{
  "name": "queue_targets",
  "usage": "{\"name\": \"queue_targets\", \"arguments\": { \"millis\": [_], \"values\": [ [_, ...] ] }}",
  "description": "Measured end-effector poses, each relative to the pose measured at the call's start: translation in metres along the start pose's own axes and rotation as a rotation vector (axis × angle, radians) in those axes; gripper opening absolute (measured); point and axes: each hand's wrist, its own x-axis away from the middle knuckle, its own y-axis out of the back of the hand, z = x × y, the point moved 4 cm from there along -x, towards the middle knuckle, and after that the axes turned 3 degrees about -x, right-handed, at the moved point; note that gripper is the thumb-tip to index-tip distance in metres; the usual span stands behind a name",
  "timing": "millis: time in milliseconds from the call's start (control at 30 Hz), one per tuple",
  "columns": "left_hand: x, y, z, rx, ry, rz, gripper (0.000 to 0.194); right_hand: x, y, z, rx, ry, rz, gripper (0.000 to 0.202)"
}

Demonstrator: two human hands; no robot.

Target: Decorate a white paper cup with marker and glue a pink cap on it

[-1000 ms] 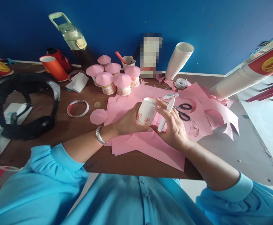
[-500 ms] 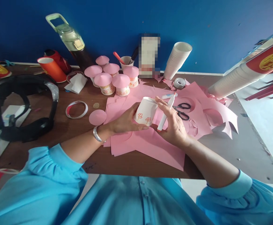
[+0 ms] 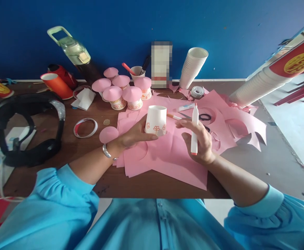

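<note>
My left hand (image 3: 136, 134) is closed around a white paper cup (image 3: 157, 116), held upside down with its wide rim low. Orange flowers are drawn along the cup's lower part. To the right, my right hand (image 3: 200, 140) grips a white marker (image 3: 195, 130) with an orange tip pointing up, apart from the cup. Under both hands lie sheets of pink paper (image 3: 167, 170). Black-handled scissors (image 3: 205, 117) lie partly hidden behind my right hand. Several small decorated cups with pink cone roofs (image 3: 132, 93) stand behind the cup.
Stacked white cups (image 3: 193, 67) stand against the blue wall, near a tape roll (image 3: 197, 91). A pink disc (image 3: 108, 134) and a larger tape ring (image 3: 85, 128) lie left. Farther left are a black headband device (image 3: 28, 128) and a tall bottle (image 3: 76, 55). Another cup stack (image 3: 261, 85) leans at right.
My right hand has moved right, away from the cup, with the marker now more upright. My left hand has turned the cup, bringing it more upright and slightly left.
</note>
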Motion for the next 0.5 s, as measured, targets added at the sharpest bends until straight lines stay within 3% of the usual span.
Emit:
{"name": "queue_targets", "arguments": {
  "millis": [200,367,500],
  "values": [
    [-0.002,-0.009,-0.014,0.034,-0.002,0.050,0.046,-0.006,0.008,0.020,0.115,0.110,0.047,0.032],
    [-0.001,-0.019,-0.032,0.017,-0.005,0.021,0.030,-0.010,0.006,0.032,-0.014,0.162,0.109,0.023],
    [0.005,-0.027,-0.039,-0.020,0.003,0.029,0.026,-0.008,-0.001,0.032,-0.105,0.114,0.098,0.026]
  ]
}}
